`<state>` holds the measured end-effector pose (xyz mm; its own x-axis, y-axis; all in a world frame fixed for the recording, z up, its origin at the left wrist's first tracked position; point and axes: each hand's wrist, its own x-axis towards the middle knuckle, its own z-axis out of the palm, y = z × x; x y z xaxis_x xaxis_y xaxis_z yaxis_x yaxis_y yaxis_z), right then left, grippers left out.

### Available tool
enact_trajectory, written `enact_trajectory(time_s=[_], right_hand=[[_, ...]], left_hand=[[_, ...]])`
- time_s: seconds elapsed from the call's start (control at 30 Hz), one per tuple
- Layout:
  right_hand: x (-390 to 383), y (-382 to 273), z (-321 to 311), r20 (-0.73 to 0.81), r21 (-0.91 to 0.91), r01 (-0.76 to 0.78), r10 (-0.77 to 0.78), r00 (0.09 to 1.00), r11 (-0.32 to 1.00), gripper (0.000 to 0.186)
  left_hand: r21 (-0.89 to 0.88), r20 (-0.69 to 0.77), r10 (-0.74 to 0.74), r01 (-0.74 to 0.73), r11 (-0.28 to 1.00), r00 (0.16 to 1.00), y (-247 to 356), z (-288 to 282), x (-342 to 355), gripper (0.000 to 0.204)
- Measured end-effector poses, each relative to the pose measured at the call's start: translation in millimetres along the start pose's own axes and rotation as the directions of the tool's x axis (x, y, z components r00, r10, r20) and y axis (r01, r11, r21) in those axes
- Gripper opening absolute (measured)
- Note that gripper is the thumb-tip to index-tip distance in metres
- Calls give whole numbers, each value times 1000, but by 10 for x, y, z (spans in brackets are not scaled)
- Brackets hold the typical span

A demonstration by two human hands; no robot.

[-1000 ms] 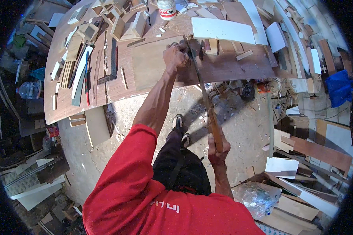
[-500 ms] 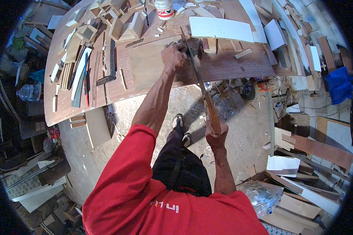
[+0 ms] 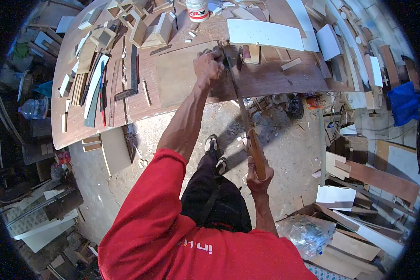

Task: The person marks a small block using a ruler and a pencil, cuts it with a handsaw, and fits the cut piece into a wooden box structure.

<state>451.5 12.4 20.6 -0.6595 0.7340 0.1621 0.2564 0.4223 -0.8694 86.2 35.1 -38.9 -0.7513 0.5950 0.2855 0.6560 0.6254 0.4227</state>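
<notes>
My right hand (image 3: 259, 178) grips the wooden handle (image 3: 255, 151) of a handsaw, below the table's front edge. The long blade (image 3: 240, 102) runs up over the edge, at the right side of a thin brown board (image 3: 177, 74) lying on the table. My left hand (image 3: 207, 66) rests on that board, just left of the blade, with its fingers curled; what they grip, if anything, is hidden. A white panel (image 3: 263, 32) with small dots lies beyond the blade, over short wood blocks (image 3: 251, 55).
The wooden table (image 3: 142, 112) holds strips, boxes, offcuts, a black straightedge (image 3: 132, 77) and a white tub (image 3: 197, 9). Stacked boards (image 3: 368, 177) and a bag of plastic (image 3: 303, 233) lie on the right. Clutter lines the left, with a water jug (image 3: 35, 108). Offcuts litter the floor under the table.
My right hand and the saw slid forward half a second ago and are now drawn back toward me, near where they were a second ago. My left hand stays in place.
</notes>
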Motion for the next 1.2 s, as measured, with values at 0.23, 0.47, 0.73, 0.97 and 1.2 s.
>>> enact_trajectory(time_s=[0.23,0.47,0.73,0.97,1.2], right_hand=[[391,185,200,141,-110,-76,92,986,991,26],[229,106,177,-8,-5,-46,46,999,999,27],[303,79,224,0,-16,-113,113,994,993,34],[311,-47,166,-104,70,-97,104,989,993,24],[315,-162,39,-145,67,-23,33,989,997,27]], left_hand=[[1,27,-23,23,1000,999,-16,39,-2,36],[13,104,-75,74,997,992,81,-53,17,39],[27,54,243,-245,969,969,2,-117,-205,60],[61,-68,97,-93,994,993,201,-24,-372,51],[-43,-159,144,-153,987,977,107,12,-366,46]])
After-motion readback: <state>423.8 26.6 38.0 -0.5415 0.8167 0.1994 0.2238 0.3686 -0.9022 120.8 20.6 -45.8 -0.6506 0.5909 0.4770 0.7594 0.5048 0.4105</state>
